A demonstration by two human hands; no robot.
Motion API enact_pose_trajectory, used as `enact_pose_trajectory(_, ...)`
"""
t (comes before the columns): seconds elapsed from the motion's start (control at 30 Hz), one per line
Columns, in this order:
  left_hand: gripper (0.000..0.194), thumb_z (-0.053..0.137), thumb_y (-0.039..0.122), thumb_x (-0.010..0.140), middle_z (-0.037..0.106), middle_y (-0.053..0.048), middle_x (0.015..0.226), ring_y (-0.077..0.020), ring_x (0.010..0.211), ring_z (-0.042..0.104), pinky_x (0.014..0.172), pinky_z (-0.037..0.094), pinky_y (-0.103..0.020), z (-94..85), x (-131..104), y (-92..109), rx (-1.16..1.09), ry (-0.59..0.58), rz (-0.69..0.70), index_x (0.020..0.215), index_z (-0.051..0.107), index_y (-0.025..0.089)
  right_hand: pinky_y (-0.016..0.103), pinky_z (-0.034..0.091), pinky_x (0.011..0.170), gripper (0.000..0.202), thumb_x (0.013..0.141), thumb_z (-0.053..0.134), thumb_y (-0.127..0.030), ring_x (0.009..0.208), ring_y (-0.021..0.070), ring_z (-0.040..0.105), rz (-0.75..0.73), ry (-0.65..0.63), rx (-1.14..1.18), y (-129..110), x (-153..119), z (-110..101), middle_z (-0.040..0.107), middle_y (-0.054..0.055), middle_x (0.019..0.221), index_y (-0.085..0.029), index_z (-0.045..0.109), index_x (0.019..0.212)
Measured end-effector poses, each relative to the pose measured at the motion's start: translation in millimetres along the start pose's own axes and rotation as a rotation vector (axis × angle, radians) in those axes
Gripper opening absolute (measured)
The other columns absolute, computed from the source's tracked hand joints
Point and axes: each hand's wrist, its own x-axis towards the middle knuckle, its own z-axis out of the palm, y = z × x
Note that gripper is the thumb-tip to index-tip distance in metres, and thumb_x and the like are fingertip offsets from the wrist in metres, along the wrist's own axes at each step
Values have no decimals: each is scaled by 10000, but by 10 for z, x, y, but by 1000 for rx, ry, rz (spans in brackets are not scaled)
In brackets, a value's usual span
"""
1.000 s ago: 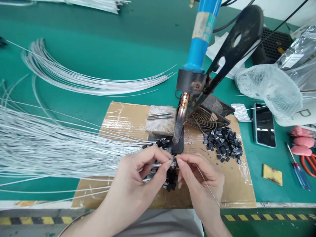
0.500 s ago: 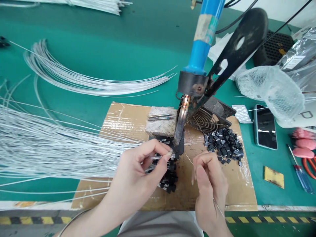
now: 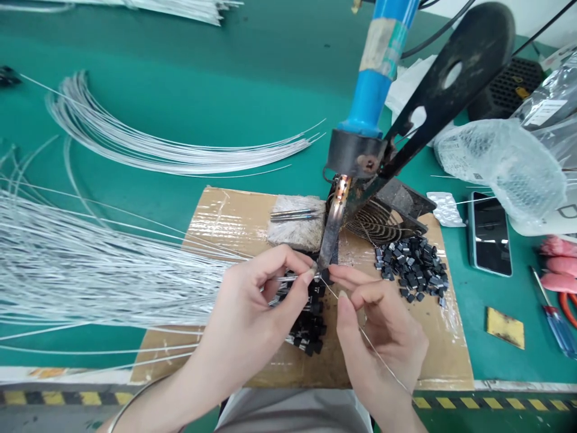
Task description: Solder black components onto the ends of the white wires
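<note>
My left hand (image 3: 265,300) pinches the end of a white wire close under the tip of the blue-handled soldering iron (image 3: 332,234). Thin solder wire (image 3: 381,355) runs across my right hand (image 3: 383,337), whose thumb and fingers hold it; its front end reaches the iron's tip. One right fingertip is beside a small black part (image 3: 325,276) at the wire end. Below the left fingers lie wires with black connectors (image 3: 309,328). Loose black connectors (image 3: 412,267) form a pile to the right on the cardboard (image 3: 234,216).
A black metal bracket (image 3: 478,42) holds the iron above a coiled stand (image 3: 376,225). White wire bundles (image 3: 112,258) spread leftward. On the right are a phone (image 3: 490,234), a yellow sponge (image 3: 505,328), a screwdriver (image 3: 559,331) and plastic bags (image 3: 500,156).
My right hand has moved left and up to the iron's tip, bringing the solder wire with it; its fingers have extended. My left hand has stayed nearly in place.
</note>
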Motion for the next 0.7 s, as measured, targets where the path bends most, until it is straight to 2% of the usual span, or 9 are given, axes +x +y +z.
enact_pose_trajectory(0.13,173,631,255,879,802,-10,787,-166,680,680,467,332,-261,1,9,35,6,-12,0,727,709,229,360,655,1008,192,960,658,-103,1140,211,816,-7,4,-24,11,18,-9,843,55,1221,-254,603,855)
enact_pose_trajectory(0.3,163,629,249,888,811,-3,801,-158,657,668,502,394,-262,0,18,41,-10,-10,-2,751,714,231,267,638,1018,216,952,667,-73,1148,152,809,-56,-10,-13,48,49,-22,841,-9,1226,-263,613,865)
enact_pose_trajectory(0.43,160,637,246,884,821,-14,829,-147,626,647,518,424,-262,0,23,41,-24,-2,7,745,715,227,280,651,1008,222,946,670,-60,1139,166,815,-84,-26,-30,56,66,-26,843,2,1219,-260,615,869)
enact_pose_trajectory(0.53,158,637,236,890,824,-17,841,-147,632,649,512,407,-264,-5,16,37,-22,1,19,755,720,226,296,657,1010,218,945,675,-57,1153,179,812,-88,-27,-32,56,63,-27,839,17,1234,-257,623,876)
enact_pose_trajectory(0.7,168,639,232,893,817,-8,828,-149,649,654,496,374,-263,-15,5,39,-1,5,31,742,712,227,258,650,1011,221,949,670,-55,1128,150,818,-101,-23,-31,50,55,-24,840,-9,1225,-258,621,876)
